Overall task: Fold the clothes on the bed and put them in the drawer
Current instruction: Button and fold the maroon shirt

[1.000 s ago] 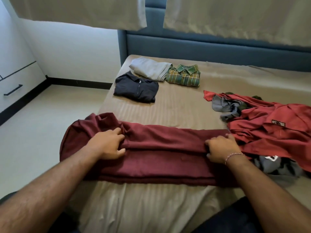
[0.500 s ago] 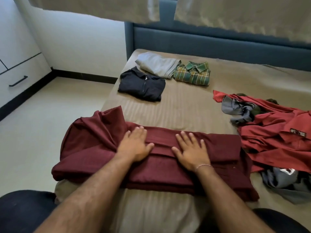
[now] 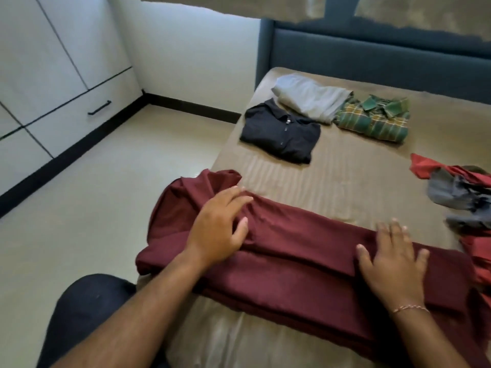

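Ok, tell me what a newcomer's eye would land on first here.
The long maroon garment folded across the near edge of the bed, with the left hand and right hand pressed flat on it. Next, three folded pieces near the headboard: black zip top, grey garment, green plaid shirt.

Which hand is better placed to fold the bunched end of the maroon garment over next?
Left, probably. The left hand already rests on the maroon garment beside its bunched end, which overhangs the bed edge. The right hand lies flat near the opposite end.
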The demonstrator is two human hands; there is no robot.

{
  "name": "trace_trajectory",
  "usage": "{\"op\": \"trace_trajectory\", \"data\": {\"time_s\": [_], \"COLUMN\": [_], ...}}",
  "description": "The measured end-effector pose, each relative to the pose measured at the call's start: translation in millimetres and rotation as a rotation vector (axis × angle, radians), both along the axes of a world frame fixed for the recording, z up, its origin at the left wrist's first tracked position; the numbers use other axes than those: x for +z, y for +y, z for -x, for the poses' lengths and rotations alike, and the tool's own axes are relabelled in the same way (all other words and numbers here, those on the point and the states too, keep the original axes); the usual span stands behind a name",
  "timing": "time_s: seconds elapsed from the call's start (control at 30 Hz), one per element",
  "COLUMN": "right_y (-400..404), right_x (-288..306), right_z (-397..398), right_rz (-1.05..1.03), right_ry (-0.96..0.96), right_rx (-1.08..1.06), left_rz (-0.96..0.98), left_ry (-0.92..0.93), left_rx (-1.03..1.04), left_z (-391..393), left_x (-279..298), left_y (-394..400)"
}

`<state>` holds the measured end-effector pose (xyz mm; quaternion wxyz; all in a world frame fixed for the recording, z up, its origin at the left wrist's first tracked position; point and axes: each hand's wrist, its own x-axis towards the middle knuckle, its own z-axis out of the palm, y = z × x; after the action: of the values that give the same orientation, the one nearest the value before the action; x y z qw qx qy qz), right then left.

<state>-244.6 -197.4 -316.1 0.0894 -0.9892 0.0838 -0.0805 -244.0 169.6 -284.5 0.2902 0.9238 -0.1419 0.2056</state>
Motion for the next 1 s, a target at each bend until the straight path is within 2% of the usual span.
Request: {"op": "trace_trajectory", "data": {"time_s": [0.07, 0.13, 0.2, 0.3, 0.4, 0.47, 0.57, 0.7, 0.77, 0.83, 1.0], "right_y": [56.1, 120.5, 183.0, 261.1, 307.4, 321.8, 328.0, 317.6, 316.6, 314.6, 300.7], "right_x": [10.1, 26.2, 41.3, 49.9, 44.3, 40.9, 38.8, 29.8, 24.3, 20.9, 30.7], "right_z": [2.3, 7.6, 9.8, 4.4, -12.7, -27.4, -33.9, -22.9, -22.9, -20.9, 1.6], "right_rz": [-0.029, -0.121, -0.238, -0.392, -0.529, -0.488, -0.46, -0.404, -0.401, -0.484, -0.568], "right_ry": [-0.176, -0.271, -0.322, -0.232, -0.017, 0.094, 0.133, 0.125, 0.146, 0.106, 0.013], "right_rx": [0.223, 0.435, 0.594, 0.71, 0.613, 0.531, 0.579, 0.625, 0.578, 0.592, 0.781], "left_rz": [0.255, 0.549, 0.88, 1.252, 1.484, 1.604, 1.737, 1.787, 1.763, 1.694, 1.577], "left_ry": [-0.043, 0.09, 0.252, 0.415, 0.501, 0.512, 0.578, 0.687, 0.713, 0.742, 0.733], "left_rx": [0.203, 0.469, 0.635, 0.648, 0.564, 0.544, 0.506, 0.396, 0.363, 0.371, 0.428], "left_z": [10.6, 7.4, -2.6, -8.1, -10.6, -14.7, -21.8, -32.7, -35.5, -36.3, -42.7], "left_x": [14.1, 20.6, 17.5, 5.9, 5.4, 10.7, 13.7, 14.4, 16.5, 15.1, 11.2], "left_y": [24.0, 45.5, 62.2, 76.6, 82.6, 87.6, 93.9, 95.8, 95.1, 93.3, 96.7]}}
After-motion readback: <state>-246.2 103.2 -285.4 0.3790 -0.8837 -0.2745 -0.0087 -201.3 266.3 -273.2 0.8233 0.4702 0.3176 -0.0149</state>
